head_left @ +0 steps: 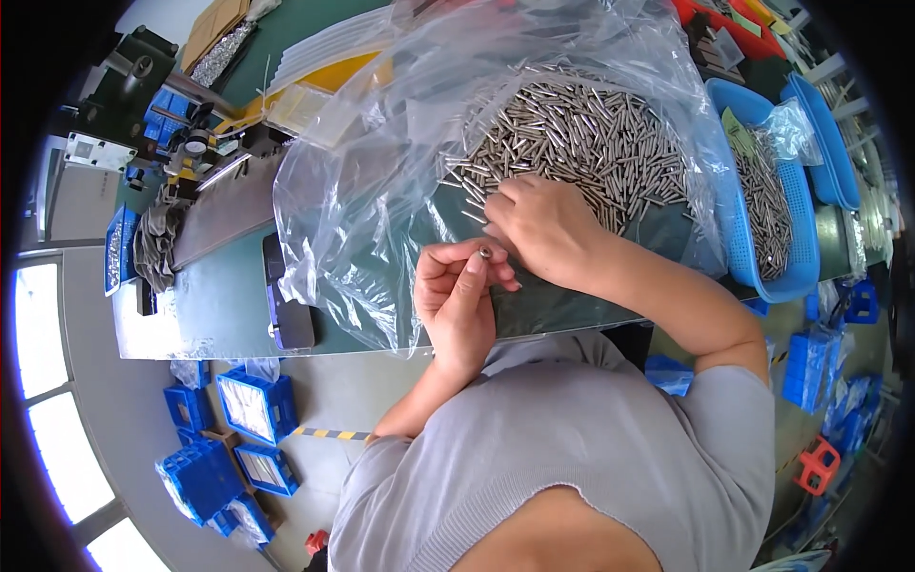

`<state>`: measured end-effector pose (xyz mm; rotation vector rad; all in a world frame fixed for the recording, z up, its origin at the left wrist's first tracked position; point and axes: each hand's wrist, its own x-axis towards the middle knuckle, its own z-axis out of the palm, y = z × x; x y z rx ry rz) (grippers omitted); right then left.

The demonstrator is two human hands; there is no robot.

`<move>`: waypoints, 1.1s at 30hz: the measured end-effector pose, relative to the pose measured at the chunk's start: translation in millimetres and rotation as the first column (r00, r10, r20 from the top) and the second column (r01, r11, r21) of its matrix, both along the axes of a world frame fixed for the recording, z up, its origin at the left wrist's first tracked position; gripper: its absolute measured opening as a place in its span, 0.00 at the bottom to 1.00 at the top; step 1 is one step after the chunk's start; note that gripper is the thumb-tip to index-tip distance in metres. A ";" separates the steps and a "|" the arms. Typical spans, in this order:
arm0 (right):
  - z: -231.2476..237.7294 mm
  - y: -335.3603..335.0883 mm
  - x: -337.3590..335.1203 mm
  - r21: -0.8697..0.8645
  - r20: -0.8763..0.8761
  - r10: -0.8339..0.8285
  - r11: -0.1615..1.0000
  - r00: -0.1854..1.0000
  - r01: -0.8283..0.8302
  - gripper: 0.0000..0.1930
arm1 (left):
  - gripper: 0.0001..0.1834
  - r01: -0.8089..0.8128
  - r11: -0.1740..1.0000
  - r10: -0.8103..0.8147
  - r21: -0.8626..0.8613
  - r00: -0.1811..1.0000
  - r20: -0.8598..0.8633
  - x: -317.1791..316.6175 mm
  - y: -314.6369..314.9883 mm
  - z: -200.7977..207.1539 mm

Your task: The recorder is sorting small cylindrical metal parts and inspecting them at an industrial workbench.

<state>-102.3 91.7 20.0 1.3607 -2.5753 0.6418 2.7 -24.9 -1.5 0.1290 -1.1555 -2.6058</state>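
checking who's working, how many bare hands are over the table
2: left bare hand, pinching a small silvery metal piece; right bare hand, by heaped slender grey metal pins.

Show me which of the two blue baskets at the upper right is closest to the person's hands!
The blue basket with metal pins inside. It's the left one, nearest the right hand; the other basket is farther right.

Metal piece (485, 253): small, silvery, round end facing up toward the camera, darker at its centre; pinched between thumb and index finger of the left hand (457, 294), remaining length hidden. Metal pins (596, 138): slim, grey, cylindrical, numerous; heaped loosely, lying at mixed angles, some scattered singly along the heap's near-left edge.
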 end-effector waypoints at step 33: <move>20.2 19.8 6.5 -0.488 0.791 0.333 0.849 0.513 0.201 0.02 | 0.05 0.073 0.996 -0.071 -0.044 0.996 0.045 -1.9 1.8 2.0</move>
